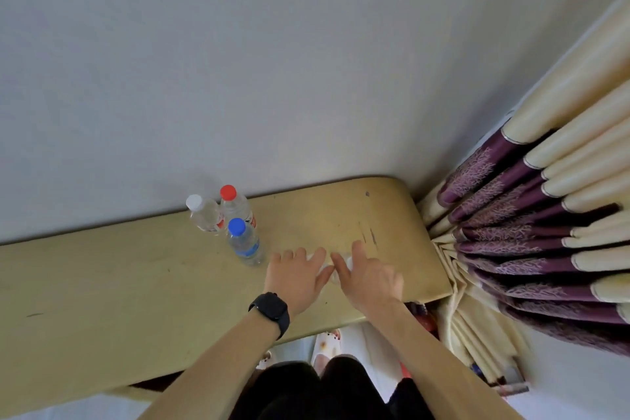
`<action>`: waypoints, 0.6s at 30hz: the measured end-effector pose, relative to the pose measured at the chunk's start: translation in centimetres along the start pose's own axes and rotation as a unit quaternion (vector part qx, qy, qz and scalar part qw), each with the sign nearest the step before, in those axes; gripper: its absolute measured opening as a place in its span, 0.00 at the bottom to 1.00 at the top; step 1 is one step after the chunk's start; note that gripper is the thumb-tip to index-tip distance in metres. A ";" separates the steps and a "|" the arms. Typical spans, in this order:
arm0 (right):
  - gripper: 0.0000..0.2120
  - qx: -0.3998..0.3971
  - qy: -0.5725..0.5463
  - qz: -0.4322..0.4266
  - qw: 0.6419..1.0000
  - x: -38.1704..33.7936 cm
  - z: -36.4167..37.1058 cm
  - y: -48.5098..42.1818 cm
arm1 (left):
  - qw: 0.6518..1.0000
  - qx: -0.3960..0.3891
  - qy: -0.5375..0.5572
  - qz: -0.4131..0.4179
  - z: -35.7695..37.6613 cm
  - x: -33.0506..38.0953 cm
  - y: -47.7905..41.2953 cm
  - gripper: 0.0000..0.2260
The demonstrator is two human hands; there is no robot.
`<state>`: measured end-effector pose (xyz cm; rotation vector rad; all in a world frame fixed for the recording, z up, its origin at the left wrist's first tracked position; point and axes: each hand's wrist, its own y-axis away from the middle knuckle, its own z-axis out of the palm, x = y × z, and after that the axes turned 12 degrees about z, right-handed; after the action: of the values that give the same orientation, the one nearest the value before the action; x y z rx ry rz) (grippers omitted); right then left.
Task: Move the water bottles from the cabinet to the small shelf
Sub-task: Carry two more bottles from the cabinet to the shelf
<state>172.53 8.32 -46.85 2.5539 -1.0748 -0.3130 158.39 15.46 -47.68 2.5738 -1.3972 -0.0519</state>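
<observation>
Three clear water bottles stand upright in a cluster on the beige top (102,283) by the wall: one with a white cap (203,213), one with a red cap (236,206), one with a blue cap (244,244). To their right, my left hand (296,278), with a black watch on its wrist, and my right hand (366,274) press against either side of a pale, clear object (335,271) that looks like another water bottle. The hands hide most of it. It is close to the surface, about a hand's width from the blue-capped bottle.
The beige top ends in a rounded corner (439,269) at the right. A cream and purple curtain (528,232) hangs beside that corner. A plain wall (272,61) runs behind. Below the front edge are my legs and pale slippers (325,344).
</observation>
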 end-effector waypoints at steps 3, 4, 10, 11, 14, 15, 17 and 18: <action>0.25 0.026 -0.024 0.016 0.999 0.2 0.8 0.7 | 0.999 0.047 -0.010 0.026 0.7 1.4 0.5 0.16; 0.24 0.036 -0.031 0.022 0.999 0.5 1.0 1.1 | 0.998 0.062 -0.009 0.030 1.0 1.8 0.9 0.14; 0.22 0.066 -0.131 0.083 0.986 4.8 5.1 8.3 | 0.992 0.087 0.011 0.092 2.7 0.8 3.3 0.17; 0.21 0.067 -0.153 0.095 0.981 5.6 6.3 10.1 | 0.987 0.108 0.008 0.116 3.1 0.5 3.4 0.16; 0.13 0.093 -0.233 0.162 0.954 7.4 9.3 16.0 | 0.968 0.154 -0.006 0.197 4.5 0.7 4.4 0.14; 0.12 0.106 -0.245 0.185 0.946 7.8 10.4 18.2 | 0.958 0.160 -0.023 0.238 5.2 1.1 5.2 0.14; 0.10 0.125 -0.253 0.222 0.933 8.9 12.6 22.5 | 0.926 0.142 -0.063 0.345 6.0 2.7 7.0 0.14; 0.10 0.127 -0.251 0.243 0.928 9.6 13.9 24.6 | 0.911 0.118 -0.073 0.389 6.1 3.9 8.0 0.14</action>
<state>158.64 -17.88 -50.28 2.3542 -2.0027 -0.7571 153.18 6.98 -51.72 1.9998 -2.5111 0.0570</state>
